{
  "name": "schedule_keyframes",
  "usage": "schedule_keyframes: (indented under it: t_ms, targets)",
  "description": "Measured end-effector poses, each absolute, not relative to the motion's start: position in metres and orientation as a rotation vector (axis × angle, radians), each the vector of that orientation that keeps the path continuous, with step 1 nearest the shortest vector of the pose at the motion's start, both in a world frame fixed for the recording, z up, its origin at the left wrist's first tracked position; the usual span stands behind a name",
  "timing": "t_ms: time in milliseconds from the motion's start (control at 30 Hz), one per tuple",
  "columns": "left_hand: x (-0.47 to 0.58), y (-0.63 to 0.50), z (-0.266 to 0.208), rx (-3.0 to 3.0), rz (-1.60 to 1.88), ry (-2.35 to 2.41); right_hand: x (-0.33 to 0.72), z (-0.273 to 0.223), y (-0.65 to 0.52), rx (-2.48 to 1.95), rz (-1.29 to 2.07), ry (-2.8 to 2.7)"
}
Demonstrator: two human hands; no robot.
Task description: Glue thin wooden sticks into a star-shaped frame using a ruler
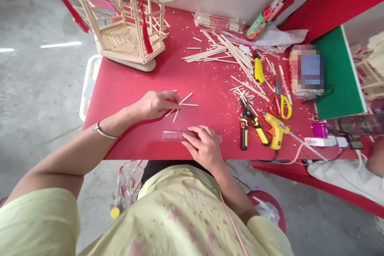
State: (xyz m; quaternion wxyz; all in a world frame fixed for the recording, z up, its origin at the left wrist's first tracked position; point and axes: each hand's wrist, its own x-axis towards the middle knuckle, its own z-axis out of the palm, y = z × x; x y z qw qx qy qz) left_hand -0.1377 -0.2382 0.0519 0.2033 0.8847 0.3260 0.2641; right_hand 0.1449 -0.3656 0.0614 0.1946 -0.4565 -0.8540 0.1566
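My left hand (pixel 157 104) is closed in a pinch, its thumb and fingertips at the crossing of several short, thin wooden sticks (pixel 186 98) just above the red tabletop. The sticks fan out at different angles, and my fingers hide part of them. Nearer the front edge, a clear plastic ruler (pixel 172 136) lies flat. My right hand (pixel 204 146) is bent over the ruler, with fingers and thumb gripping it and covering its middle. Back left stands a pavilion model (pixel 129 36) built of wooden sticks, with red tassels hanging from its roof.
Loose sticks (pixel 207 54) and scraps lie towards the back. On the right are a yellow-handled cutter (pixel 258 70), scissors (pixel 280 100), pliers-like cutters (pixel 252 122) and a yellow glue gun (pixel 276 130) with its cable. A power strip (pixel 325 141) lies beyond, near another person's arm (pixel 376 158).
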Motion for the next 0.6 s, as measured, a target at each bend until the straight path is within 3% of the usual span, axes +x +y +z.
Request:
schedule_keyframes:
  t_ms: [600]
  targets:
    - [-0.134, -0.249, 0.058, 2.604, 0.674, 0.770, 0.139, 0.050, -0.364, -1.178, 0.273, -2.320]
